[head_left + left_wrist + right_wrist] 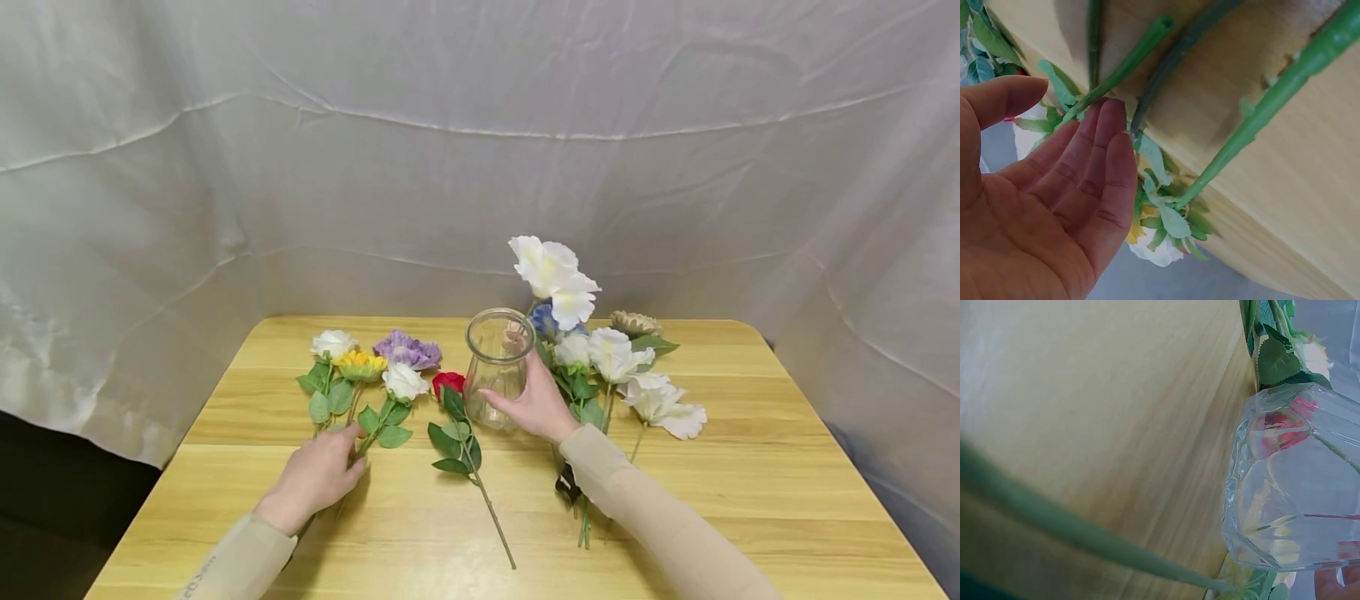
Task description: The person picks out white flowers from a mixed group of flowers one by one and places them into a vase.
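My right hand [534, 402] grips the clear glass vase [501, 333] from the right, its thumb across the front. A large white flower [555, 279] rises at the vase's right, its stem running down to the rim. In the right wrist view the faceted vase base [1272, 562] stands out, with a red rose [1285, 428] showing through the glass. My left hand [318, 471] is at the stems of the left-hand flowers. The left wrist view shows its palm, fingers extended and fingertips right at a green stem [1125, 65]; the thumb is apart from it.
Left lie a white rose [333, 342], a yellow flower [360, 365], a purple flower [408, 349] and another white rose [405, 381]. The red rose [448, 383] lies mid-table. White flowers [617, 355], a blue flower [546, 321] and a beige flower [635, 323] are right. Grey cloth [450, 192] hangs behind.
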{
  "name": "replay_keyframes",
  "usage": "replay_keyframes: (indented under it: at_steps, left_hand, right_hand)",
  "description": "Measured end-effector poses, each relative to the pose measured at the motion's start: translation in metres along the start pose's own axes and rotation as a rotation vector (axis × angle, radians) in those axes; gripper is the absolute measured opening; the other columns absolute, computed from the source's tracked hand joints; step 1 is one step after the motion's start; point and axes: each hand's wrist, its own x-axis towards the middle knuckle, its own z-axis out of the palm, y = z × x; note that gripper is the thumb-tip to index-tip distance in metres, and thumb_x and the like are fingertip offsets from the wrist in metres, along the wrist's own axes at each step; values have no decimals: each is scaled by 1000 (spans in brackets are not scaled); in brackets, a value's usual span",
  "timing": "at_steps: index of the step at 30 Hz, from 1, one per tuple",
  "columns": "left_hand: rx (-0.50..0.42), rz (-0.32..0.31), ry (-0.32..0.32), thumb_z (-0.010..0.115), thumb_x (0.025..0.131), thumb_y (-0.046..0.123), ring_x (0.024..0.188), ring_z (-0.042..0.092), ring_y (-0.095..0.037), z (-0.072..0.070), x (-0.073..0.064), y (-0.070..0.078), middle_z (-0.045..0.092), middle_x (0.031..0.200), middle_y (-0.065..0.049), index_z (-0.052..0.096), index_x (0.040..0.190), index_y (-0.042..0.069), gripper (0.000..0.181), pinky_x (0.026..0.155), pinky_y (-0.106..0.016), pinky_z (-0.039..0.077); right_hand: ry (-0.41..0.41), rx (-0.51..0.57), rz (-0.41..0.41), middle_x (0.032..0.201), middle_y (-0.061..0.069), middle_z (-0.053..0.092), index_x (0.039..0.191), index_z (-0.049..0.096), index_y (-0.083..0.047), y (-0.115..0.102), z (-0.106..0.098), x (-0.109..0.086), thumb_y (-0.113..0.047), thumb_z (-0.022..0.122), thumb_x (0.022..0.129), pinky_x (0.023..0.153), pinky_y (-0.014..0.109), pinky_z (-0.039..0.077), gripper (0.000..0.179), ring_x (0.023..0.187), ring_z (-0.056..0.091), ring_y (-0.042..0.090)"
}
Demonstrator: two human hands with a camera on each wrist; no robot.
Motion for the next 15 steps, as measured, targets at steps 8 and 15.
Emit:
replay_keyframes:
  at_steps: [8,15]
  left_hand:
    - [-3,5,5,73,87,10,63,55,-15,6,2,-4,61,76,0,61,125,1,41,51,-32,45]
    - [-18,18,23,70,84,1,60,47,-16,10,4,-7,53,69,1,61,125,-1,42,49,-30,37]
  right_hand:
    - [7,-14,-5,156,12,44,156,27,-17,0,0,-1,-32,86,80,121,58,33,97,145,43,34]
    - [6,2,-13,155,13,44,157,26,-16,-1,0,0,-30,86,79,121,58,32,99,145,43,34]
